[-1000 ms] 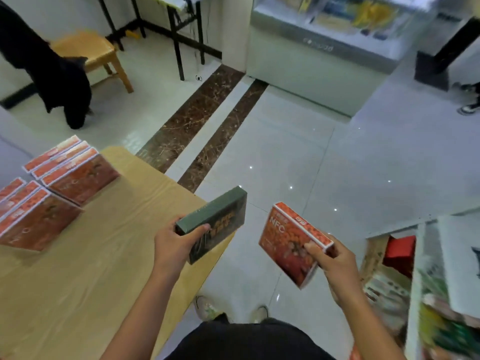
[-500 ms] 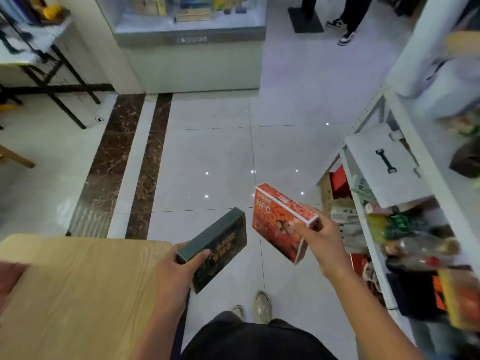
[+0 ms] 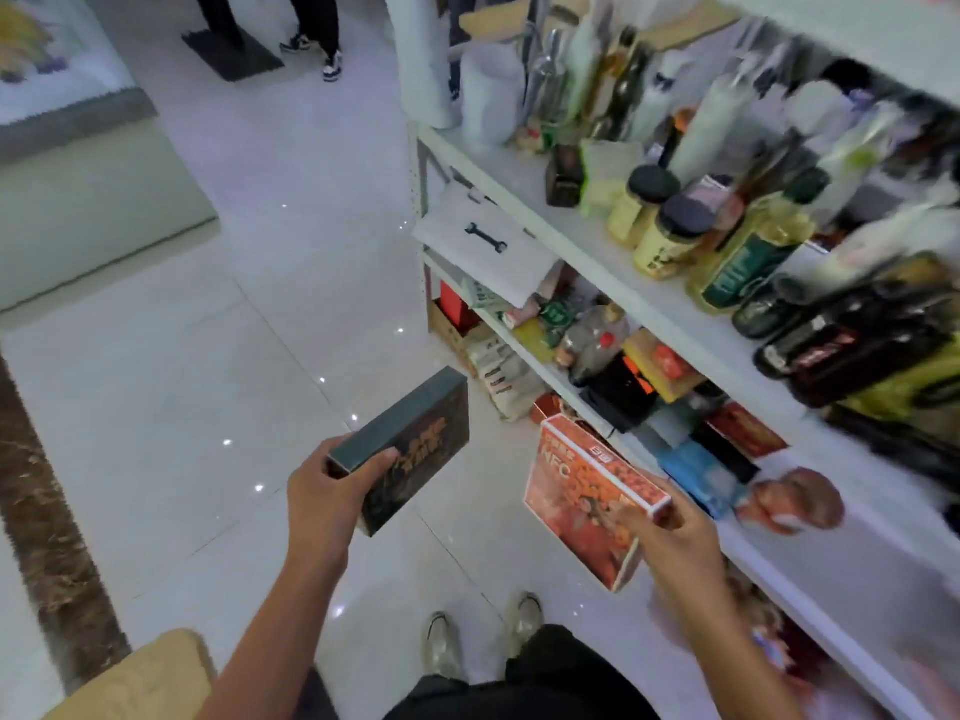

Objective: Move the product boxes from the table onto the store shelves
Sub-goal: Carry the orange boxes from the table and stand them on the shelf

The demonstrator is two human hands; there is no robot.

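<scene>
White store shelves (image 3: pixel 613 279) fill the right side, the upper level crowded with bottles and jars (image 3: pixel 670 226) and the lower levels with packets and boxes, much of it blurred. A pale tiled floor (image 3: pixel 208 381) covers the rest, and one corner of the wooden table (image 3: pixel 140 678) shows at the bottom left. The red box (image 3: pixel 587 496), printed "NFC", is in the air just in front of the lower shelf edge, tilted, with the right hand (image 3: pixel 675 543) gripping its near end between thumb and fingers. The dark green box (image 3: pixel 410 439) is over the floor, well apart from the shelves, and the left hand (image 3: pixel 322 491) grasps its near end with the thumb across the top. Neither box rests on a shelf.
</scene>
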